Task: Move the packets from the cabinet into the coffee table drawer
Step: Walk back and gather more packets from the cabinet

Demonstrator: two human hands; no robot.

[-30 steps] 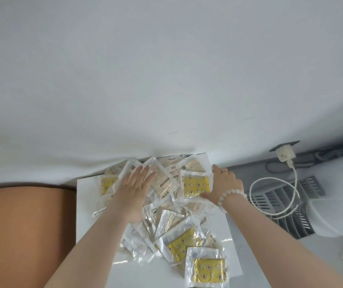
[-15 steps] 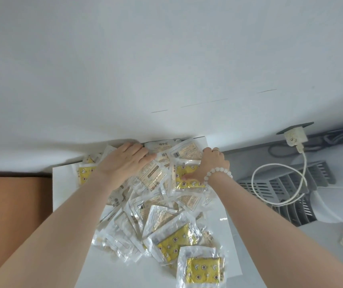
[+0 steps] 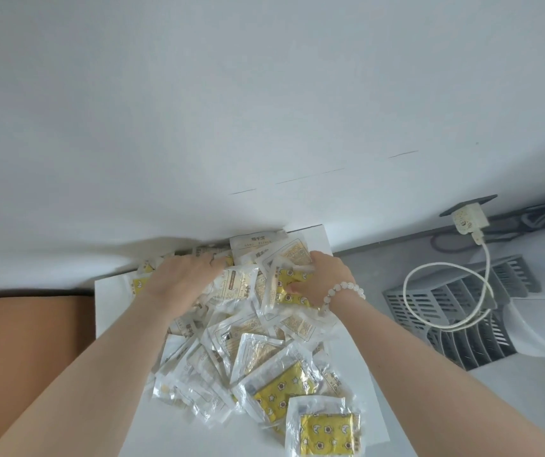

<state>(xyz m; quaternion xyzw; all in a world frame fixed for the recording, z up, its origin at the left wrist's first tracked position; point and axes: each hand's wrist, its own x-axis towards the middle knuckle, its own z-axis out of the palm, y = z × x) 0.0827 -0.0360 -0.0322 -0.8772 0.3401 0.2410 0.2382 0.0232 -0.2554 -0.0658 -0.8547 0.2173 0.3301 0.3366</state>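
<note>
A heap of several clear plastic packets [image 3: 258, 354], some with yellow star-patterned contents, lies on the white cabinet top [image 3: 112, 311] against the wall. My left hand [image 3: 182, 282] lies palm down on the far left part of the heap, its fingers reaching among the packets by the wall. My right hand [image 3: 324, 278], with a white bead bracelet at the wrist, curls its fingers and thumb round a bunch of packets at the far right, including a yellow packet [image 3: 284, 285]. Another yellow packet [image 3: 325, 433] lies nearest me.
A white wall [image 3: 264, 110] rises right behind the heap. A brown surface [image 3: 23, 357] lies to the left. At right, a wall socket [image 3: 469, 219] with a white cable [image 3: 409, 291] hangs over a grey slatted rack [image 3: 456, 311].
Both hands have reached farther toward the wall. The right hand went from resting at the heap's edge to gripping packets. The left hand slid deeper among the far packets.
</note>
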